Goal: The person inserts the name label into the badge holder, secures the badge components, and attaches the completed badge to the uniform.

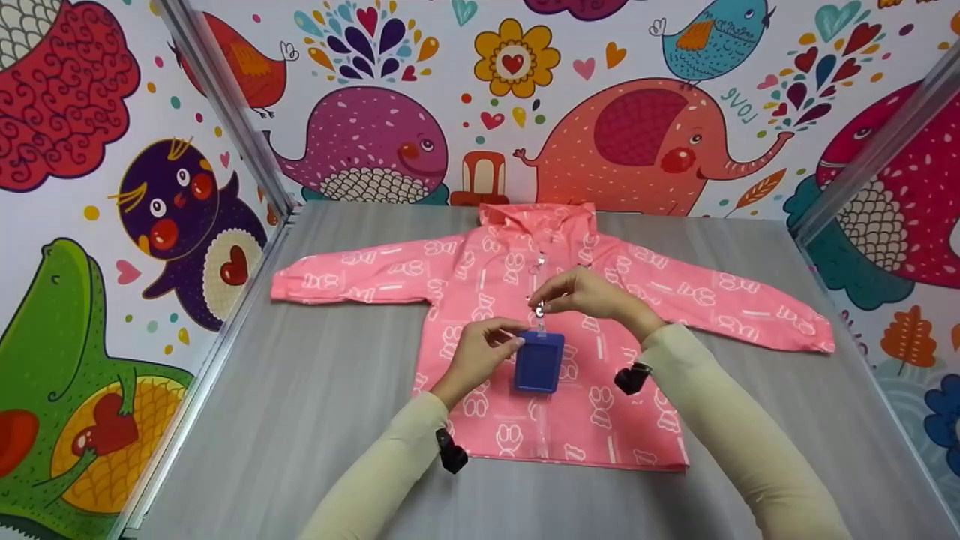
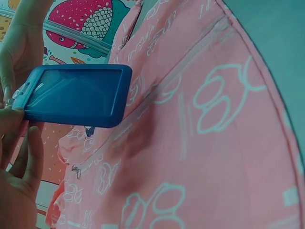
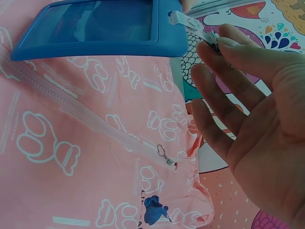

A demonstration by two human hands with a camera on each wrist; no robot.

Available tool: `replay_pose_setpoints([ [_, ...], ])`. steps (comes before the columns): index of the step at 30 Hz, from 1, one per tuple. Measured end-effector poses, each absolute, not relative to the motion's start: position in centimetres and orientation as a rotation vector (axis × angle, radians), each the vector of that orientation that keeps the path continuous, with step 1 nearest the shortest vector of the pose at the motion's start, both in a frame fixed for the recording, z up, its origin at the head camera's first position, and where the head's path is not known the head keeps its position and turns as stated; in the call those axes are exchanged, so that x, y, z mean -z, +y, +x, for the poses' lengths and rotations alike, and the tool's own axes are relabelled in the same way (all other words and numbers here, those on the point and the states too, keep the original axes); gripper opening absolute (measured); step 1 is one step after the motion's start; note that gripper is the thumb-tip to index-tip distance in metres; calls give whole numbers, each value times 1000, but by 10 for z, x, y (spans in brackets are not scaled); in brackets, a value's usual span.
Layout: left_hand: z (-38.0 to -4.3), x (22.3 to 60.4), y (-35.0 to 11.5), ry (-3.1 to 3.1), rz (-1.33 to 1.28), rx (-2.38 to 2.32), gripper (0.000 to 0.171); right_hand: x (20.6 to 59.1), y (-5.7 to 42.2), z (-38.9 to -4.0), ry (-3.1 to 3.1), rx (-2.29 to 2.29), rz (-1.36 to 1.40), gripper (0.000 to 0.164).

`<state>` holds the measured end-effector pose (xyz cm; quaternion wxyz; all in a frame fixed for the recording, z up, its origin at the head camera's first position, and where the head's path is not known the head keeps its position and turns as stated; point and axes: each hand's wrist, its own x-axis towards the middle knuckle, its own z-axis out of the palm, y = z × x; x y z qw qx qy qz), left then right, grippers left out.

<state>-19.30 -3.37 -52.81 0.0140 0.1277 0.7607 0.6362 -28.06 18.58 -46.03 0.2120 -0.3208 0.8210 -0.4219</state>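
Observation:
A blue badge holder [image 1: 538, 364] with a clear window hangs over the front of a pink hooded jacket [image 1: 615, 420] printed with white outlines. My left hand [image 1: 476, 352] pinches the holder near its upper left corner between thumb and fingers. Above it, the thumb and index finger of my right hand [image 1: 592, 294] pinch the small metal clip [image 1: 539, 309], which a clear strap [image 3: 183, 20] joins to the holder. In the right wrist view the other right fingers extend loosely. A zipper pull with a ring [image 3: 164, 156] shows near the jacket's collar.
The jacket lies spread on a grey wood-grain table [image 1: 345, 390], sleeves out to both sides and hood [image 1: 536, 217] toward the back. Walls with cartoon animals [image 1: 637, 150] stand behind and beside the table, with metal posts [image 1: 240, 112] at the corners. Both wrists carry small black devices [image 1: 450, 454].

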Motion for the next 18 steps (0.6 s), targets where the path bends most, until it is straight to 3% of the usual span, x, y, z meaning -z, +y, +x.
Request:
replay_pose_setpoints([
  [18,-215,530,-28,2405,402,-1999,21,442,185,-287,2371,1205,-922,19],
])
